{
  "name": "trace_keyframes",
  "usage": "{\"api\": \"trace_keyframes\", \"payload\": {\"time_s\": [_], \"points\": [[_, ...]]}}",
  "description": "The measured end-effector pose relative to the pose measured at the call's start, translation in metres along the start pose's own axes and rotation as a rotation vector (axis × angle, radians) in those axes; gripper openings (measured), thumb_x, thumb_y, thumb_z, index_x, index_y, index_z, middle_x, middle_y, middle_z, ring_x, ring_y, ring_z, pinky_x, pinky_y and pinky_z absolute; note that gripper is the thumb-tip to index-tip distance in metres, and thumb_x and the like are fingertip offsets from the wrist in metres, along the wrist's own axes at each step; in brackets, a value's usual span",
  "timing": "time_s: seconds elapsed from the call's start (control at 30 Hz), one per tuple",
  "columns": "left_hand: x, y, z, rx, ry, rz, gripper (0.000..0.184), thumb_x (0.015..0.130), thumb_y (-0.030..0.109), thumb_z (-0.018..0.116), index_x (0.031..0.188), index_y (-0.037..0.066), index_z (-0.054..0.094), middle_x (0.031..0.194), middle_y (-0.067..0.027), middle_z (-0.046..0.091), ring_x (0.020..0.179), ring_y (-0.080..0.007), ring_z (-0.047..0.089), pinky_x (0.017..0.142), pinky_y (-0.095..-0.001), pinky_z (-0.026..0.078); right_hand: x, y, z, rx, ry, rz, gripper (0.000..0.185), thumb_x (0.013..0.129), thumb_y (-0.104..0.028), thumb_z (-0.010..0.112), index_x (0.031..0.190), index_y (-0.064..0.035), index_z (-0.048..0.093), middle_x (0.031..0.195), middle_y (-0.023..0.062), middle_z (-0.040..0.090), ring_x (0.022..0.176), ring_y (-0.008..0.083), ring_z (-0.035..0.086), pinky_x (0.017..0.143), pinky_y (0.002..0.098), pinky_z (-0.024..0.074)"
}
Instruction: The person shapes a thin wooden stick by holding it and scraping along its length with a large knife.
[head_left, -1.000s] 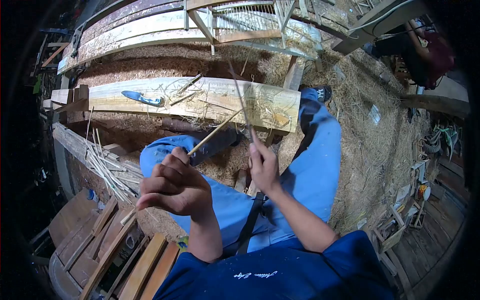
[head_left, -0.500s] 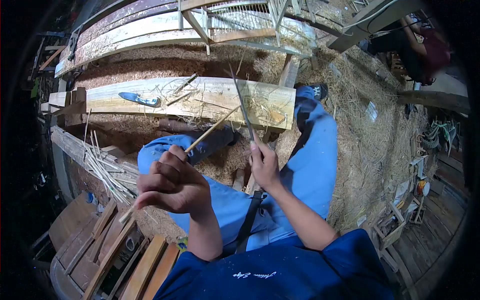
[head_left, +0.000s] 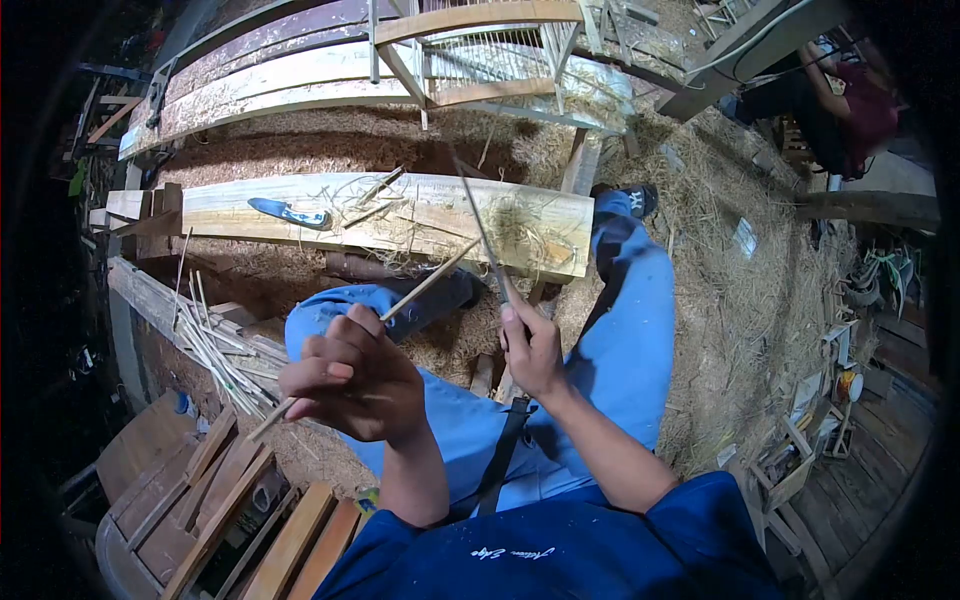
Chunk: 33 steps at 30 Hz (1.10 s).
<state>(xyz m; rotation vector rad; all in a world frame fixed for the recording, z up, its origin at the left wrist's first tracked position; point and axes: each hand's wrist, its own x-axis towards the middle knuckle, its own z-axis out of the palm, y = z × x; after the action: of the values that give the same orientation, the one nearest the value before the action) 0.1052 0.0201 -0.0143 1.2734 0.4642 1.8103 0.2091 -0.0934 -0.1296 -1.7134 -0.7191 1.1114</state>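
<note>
My left hand is closed round a slim wooden stick, which pokes out past the fist at both ends. The stick's far end points up and right, meeting the blade in this view; whether they touch I cannot tell. In my right hand is a knife with a long, narrow blade pointing away from me, my thumb lying along its handle end. Beyond both hands lies a thick pale plank, strewn with shavings and short offcuts. A blue object with white markings rests on it.
Thin strips are piled on a beam to the left. Wooden boards lie at lower left. A slatted wooden frame stands on the far bench. Another person is at upper right. Shavings cover the floor.
The view has shifted slightly. My left hand has turned a little and its fingers have shifted on the stick, whose near end now tilts differently. The knife stays near the stick's far end.
</note>
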Motion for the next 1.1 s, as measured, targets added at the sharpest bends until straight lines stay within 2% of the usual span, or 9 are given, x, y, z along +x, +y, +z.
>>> {"api": "trace_keyframes", "payload": {"time_s": [0.2, 0.27, 0.33, 0.43, 0.53, 0.73, 0.83, 0.97, 1.1], "points": [[-0.012, -0.001, -0.008, -0.218, 0.051, -0.094, 0.05, 0.107, 0.051, 0.032, 0.083, 0.008, 0.041, 0.065, -0.001, 0.03, 0.055, -0.0116, 0.022, 0.056, -0.0294, 0.024, -0.024, -0.076, -0.004, 0.068, -0.16, -0.174, 0.041, 0.1, -0.013, 0.052, 0.139, -0.0027, 0.056, 0.098, 0.029, 0.07, 0.075, 0.0272, 0.072, 0.068, 0.0378, 0.0534], [-0.008, -0.002, -0.001, -0.258, -0.045, -0.036, 0.052, 0.106, 0.052, 0.035, 0.079, 0.008, 0.041, 0.061, -0.0004, 0.029, 0.052, -0.0114, 0.02, 0.051, -0.0296, 0.022, -0.031, -0.088, -0.004, 0.047, -0.197, -0.408, 0.04, 0.1, -0.012, 0.053, 0.139, -0.0013, 0.057, 0.099, 0.0297, 0.069, 0.073, 0.0276, 0.072, 0.066, 0.0383, 0.0533], [-0.009, -0.002, 0.002, -0.258, -0.048, -0.031, 0.054, 0.105, 0.053, 0.036, 0.077, 0.008, 0.04, 0.059, 0.0001, 0.027, 0.05, -0.0109, 0.019, 0.049, -0.0293, 0.02, -0.032, -0.066, -0.001, 0.064, -0.219, -0.326, 0.041, 0.1, -0.012, 0.053, 0.139, -0.0022, 0.056, 0.095, 0.0284, 0.069, 0.068, 0.0266, 0.07, 0.064, 0.0378, 0.0521], [-0.007, -0.003, 0.003, -0.271, -0.04, -0.02, 0.056, 0.104, 0.054, 0.038, 0.073, 0.008, 0.04, 0.054, 0.0009, 0.025, 0.045, -0.0099, 0.018, 0.045, -0.0286, 0.016, -0.017, -0.039, -0.008, 0.016, -0.105, -0.116, 0.046, 0.104, -0.021, 0.046, 0.144, 0.0028, 0.048, 0.061, 0.0011, 0.044, 0.056, 0.0092, 0.046, 0.055, 0.0285, 0.0418], [-0.004, -0.004, 0.008, -0.259, -0.088, -0.02, 0.057, 0.103, 0.055, 0.04, 0.069, 0.009, 0.038, 0.052, 0.0016, 0.023, 0.042, -0.0088, 0.019, 0.042, -0.0275, 0.014, -0.021, -0.041, -0.009, 0.026, -0.118, -0.056, 0.047, 0.104, -0.02, 0.046, 0.146, 0.0008, 0.046, 0.063, 0.0002, 0.047, 0.056, 0.0089, 0.047, 0.056, 0.0273, 0.0418], [0.001, -0.005, 0.013, -0.249, -0.105, -0.033, 0.064, 0.102, 0.057, 0.042, 0.059, 0.012, 0.03, 0.049, 0.0039, 0.021, 0.038, -0.0083, 0.019, 0.037, -0.0259, 0.016, -0.033, -0.04, -0.009, 0.073, -0.124, -0.44, 0.046, 0.105, -0.021, 0.048, 0.146, -0.0001, 0.046, 0.063, 0.0003, 0.048, 0.055, 0.0104, 0.047, 0.055, 0.0277, 0.0417], [0.005, -0.004, 0.008, -0.254, -0.124, -0.057, 0.064, 0.102, 0.056, 0.043, 0.058, 0.012, 0.029, 0.049, 0.0041, 0.02, 0.037, -0.0083, 0.019, 0.036, -0.026, 0.016, -0.014, -0.029, -0.019, 0.013, -0.116, -0.09, 0.049, 0.104, -0.025, 0.049, 0.146, 0.0016, 0.046, 0.063, 0.0027, 0.046, 0.055, 0.0119, 0.048, 0.054, 0.0293, 0.0418], [0.007, -0.007, 0.011, -0.277, -0.172, -0.08, 0.066, 0.102, 0.056, 0.046, 0.055, 0.013, 0.027, 0.048, 0.0042, 0.02, 0.037, -0.0076, 0.019, 0.037, -0.0257, 0.016, -0.038, -0.052, -0.016, 0.096, -0.182, -0.322, 0.052, 0.104, -0.029, 0.049, 0.146, 0.0026, 0.045, 0.062, 0.0029, 0.048, 0.056, 0.0119, 0.048, 0.056, 0.029, 0.0427], [0.011, -0.005, 0.001, -0.303, -0.156, -0.098, 0.068, 0.102, 0.057, 0.045, 0.053, 0.013, 0.026, 0.048, 0.0045, 0.02, 0.037, -0.0074, 0.016, 0.037, -0.0261, 0.013, -0.023, -0.037, -0.017, 0.061, -0.164, -0.146, 0.05, 0.105, -0.028, 0.049, 0.144, 0.0025, 0.049, 0.061, 0.0028, 0.049, 0.056, 0.0113, 0.047, 0.055, 0.0293, 0.0418]]}}
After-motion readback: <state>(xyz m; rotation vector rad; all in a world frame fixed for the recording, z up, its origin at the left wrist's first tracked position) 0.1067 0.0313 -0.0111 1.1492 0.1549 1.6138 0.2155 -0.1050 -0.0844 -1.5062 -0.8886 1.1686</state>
